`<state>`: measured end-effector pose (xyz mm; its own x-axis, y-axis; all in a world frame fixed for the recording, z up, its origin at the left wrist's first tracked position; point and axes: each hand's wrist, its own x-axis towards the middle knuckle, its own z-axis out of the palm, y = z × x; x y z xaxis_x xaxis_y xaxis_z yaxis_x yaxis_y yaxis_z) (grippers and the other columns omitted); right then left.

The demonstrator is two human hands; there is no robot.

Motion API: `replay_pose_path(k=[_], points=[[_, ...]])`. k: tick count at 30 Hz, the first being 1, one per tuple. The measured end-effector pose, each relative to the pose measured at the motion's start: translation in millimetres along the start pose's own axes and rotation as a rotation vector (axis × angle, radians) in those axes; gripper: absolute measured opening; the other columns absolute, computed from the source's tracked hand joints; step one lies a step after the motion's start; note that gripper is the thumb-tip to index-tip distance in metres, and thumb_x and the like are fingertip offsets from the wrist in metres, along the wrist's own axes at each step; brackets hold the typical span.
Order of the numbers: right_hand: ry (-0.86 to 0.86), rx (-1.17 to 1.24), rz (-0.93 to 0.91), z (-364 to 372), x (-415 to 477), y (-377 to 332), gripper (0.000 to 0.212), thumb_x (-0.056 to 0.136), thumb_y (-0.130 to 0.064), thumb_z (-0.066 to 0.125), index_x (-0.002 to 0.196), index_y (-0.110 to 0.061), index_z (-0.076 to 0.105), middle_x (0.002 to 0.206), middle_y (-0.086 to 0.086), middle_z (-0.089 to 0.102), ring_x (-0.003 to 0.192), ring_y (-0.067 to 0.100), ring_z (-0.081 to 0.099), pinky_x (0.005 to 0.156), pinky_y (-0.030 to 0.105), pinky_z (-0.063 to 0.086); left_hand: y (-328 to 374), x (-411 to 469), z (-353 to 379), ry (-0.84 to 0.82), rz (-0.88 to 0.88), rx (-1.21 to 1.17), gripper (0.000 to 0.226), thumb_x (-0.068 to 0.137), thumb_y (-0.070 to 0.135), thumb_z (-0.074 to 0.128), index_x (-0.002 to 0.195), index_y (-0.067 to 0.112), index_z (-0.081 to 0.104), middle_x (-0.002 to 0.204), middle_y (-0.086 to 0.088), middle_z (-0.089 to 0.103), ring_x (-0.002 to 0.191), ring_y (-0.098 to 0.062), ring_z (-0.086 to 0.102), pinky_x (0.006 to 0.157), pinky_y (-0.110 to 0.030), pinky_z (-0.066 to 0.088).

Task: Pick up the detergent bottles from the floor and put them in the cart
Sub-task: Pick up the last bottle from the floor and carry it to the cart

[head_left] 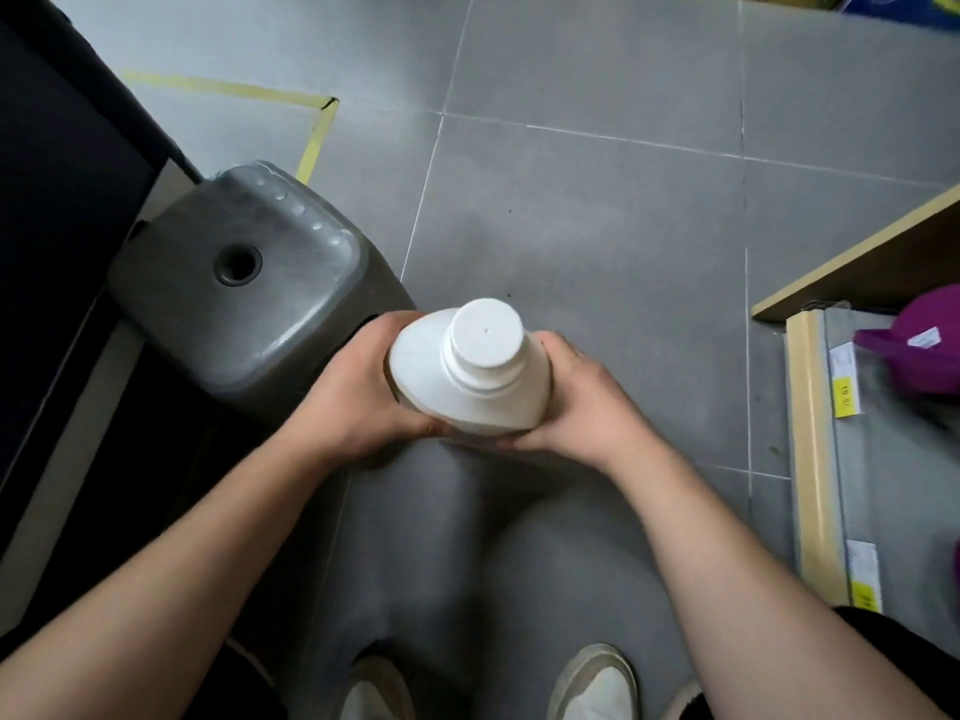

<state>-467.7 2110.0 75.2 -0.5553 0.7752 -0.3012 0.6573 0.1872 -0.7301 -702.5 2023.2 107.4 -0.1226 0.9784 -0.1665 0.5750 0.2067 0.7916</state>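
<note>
Head view: my left hand (358, 392) and right hand (582, 397) are clamped on opposite sides of the white detergent bottle (467, 376), upright over the floor (597, 210) beside a grey stool (270, 314), so I should squeeze evenly and hold it level toward the cart.

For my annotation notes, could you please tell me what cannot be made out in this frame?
Head view:
White bottle: label hidden, seen from above, sides covered by the left hand and right hand.
Purple container: cut off by the right edge.
Shelf price tags: print too small, blurred.
Dark structure: cut by the left edge; what it is cannot be told.
</note>
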Motion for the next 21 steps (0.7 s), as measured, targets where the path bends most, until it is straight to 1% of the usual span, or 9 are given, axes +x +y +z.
replay_pose_path(k=[3,6,9,12,14,16,18,19,21], points=[[0.032,-0.026,-0.062,-55.2,-16.6,-56.7,0.090,0.052,-0.039,0.100,0.130,-0.037,0.053,0.126,-0.008,0.067,0.116,0.016,0.062,0.092,0.031,0.050,54.1,-12.0,-45.7,0.090,0.031,-0.024,0.090,0.051,0.035,0.102,0.124,0.052,0.051,0.123,0.032,0.061,0.116,0.023,0.053,0.091,-0.001,0.041],[0.060,-0.049,-0.088,-118.8,-44.6,-127.6,0.092,0.050,-0.048,0.098,0.130,-0.042,0.053,0.119,-0.014,0.070,0.108,0.009,0.061,0.087,0.026,0.048,123.1,-28.2,-95.5,0.119,0.032,-0.020,0.089,0.051,0.034,0.103,0.118,0.060,0.050,0.120,0.037,0.061,0.114,0.019,0.056,0.089,-0.004,0.045],[0.051,-0.033,-0.097,-187.8,-80.3,-205.8,0.096,0.048,-0.048,0.100,0.131,-0.049,0.050,0.117,-0.019,0.069,0.104,0.002,0.057,0.081,0.010,0.045,203.9,-51.1,-153.2,0.152,0.047,-0.017,0.092,0.049,0.028,0.103,0.123,0.050,0.052,0.117,0.033,0.063,0.109,0.020,0.057,0.080,0.002,0.041],[0.040,-0.012,-0.131,-257.5,-121.7,-291.8,0.097,0.049,-0.051,0.101,0.131,-0.051,0.049,0.120,-0.022,0.068,0.110,0.002,0.058,0.090,0.019,0.048,292.0,-78.8,-225.7,0.167,0.073,-0.049,0.095,0.047,0.031,0.104,0.122,0.055,0.052,0.117,0.032,0.066,0.109,0.020,0.058,0.083,0.001,0.043],[0.074,0.019,-0.150,-304.4,-152.7,-351.3,0.094,0.047,-0.056,0.100,0.127,-0.055,0.051,0.119,-0.031,0.066,0.113,-0.005,0.059,0.091,0.019,0.050,358.2,-93.5,-277.9,0.154,0.111,-0.103,0.095,0.043,0.042,0.102,0.121,0.061,0.053,0.122,0.031,0.067,0.117,0.011,0.061,0.096,-0.011,0.048],[0.112,0.057,-0.192,-349.3,-186.0,-410.7,0.089,0.045,-0.057,0.098,0.118,-0.065,0.048,0.113,-0.048,0.058,0.111,-0.024,0.052,0.085,0.002,0.044,418.8,-112.0,-326.4,0.165,0.153,-0.194,0.095,0.042,0.045,0.099,0.125,0.057,0.055,0.130,0.020,0.067,0.126,-0.003,0.062,0.108,-0.036,0.050],[0.120,0.137,-0.203,-386.3,-222.6,-467.3,0.089,0.047,-0.049,0.099,0.116,-0.068,0.046,0.113,-0.053,0.056,0.111,-0.029,0.049,0.083,-0.005,0.039,477.3,-136.4,-366.2,0.197,0.198,-0.277,0.096,0.042,0.044,0.100,0.128,0.051,0.056,0.135,0.012,0.067,0.131,-0.012,0.060,0.113,-0.048,0.047],[0.129,0.200,-0.221,-401.1,-238.1,-491.8,0.089,0.049,-0.043,0.101,0.117,-0.065,0.049,0.118,-0.048,0.058,0.114,-0.025,0.052,0.088,-0.001,0.042,503.6,-150.1,-383.4,0.229,0.212,-0.302,0.098,0.042,0.045,0.100,0.129,0.048,0.056,0.136,0.011,0.067,0.132,-0.013,0.060,0.113,-0.048,0.046],[0.177,0.342,-0.261,-422.0,-266.3,-530.6,0.091,0.049,-0.035,0.105,0.122,-0.059,0.055,0.129,-0.028,0.065,0.123,-0.005,0.060,0.102,0.026,0.054,547.3,-178.8,-413.9,0.281,0.239,-0.367,0.103,0.039,0.052,0.101,0.132,0.040,0.057,0.135,0.009,0.067,0.131,-0.014,0.060,0.113,-0.044,0.046]])
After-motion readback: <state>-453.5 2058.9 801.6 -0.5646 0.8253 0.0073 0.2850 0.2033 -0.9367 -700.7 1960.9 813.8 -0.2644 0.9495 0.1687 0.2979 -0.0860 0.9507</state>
